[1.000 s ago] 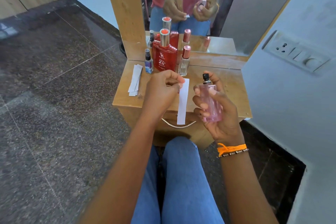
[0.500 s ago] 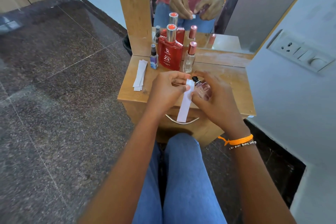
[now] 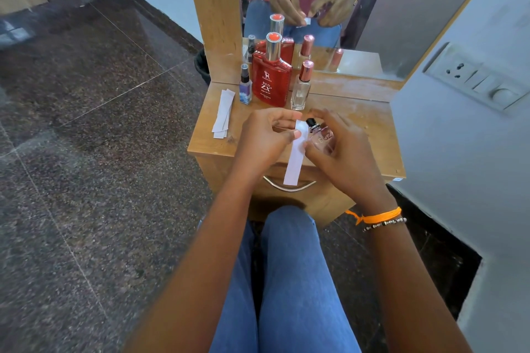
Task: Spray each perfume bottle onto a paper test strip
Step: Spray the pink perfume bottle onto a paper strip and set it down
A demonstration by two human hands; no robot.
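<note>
The small pink glass perfume bottle [image 3: 322, 139], gripped in the right hand [image 3: 341, 157], points its nozzle at the white paper test strip [image 3: 296, 152] pinched by the left hand [image 3: 265, 140]. So close, the spray could soak the fingers [image 3: 295, 134] or miss the strip.

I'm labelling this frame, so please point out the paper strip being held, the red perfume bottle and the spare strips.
held paper strip [image 3: 293, 167]: head view, its lower free half.
red perfume bottle [image 3: 271, 84]: head view, front label.
spare strips [image 3: 223, 112]: head view, middle of the pile.
</note>
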